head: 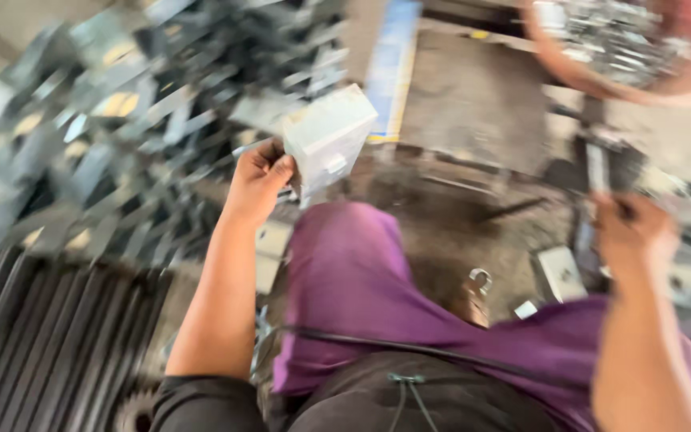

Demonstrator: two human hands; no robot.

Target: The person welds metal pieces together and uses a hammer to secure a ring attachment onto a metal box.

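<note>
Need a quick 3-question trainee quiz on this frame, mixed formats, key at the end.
1. True or false: the left hand holds a pale metal bracket.
2. The heap of grey metal parts lies on which side of the person: A) left, B) right, C) behind?
3. Fill in: the right hand closes on a dark ____, blurred by motion.

Key:
1. True.
2. A.
3. Handle; what it belongs to cannot be told.
</note>
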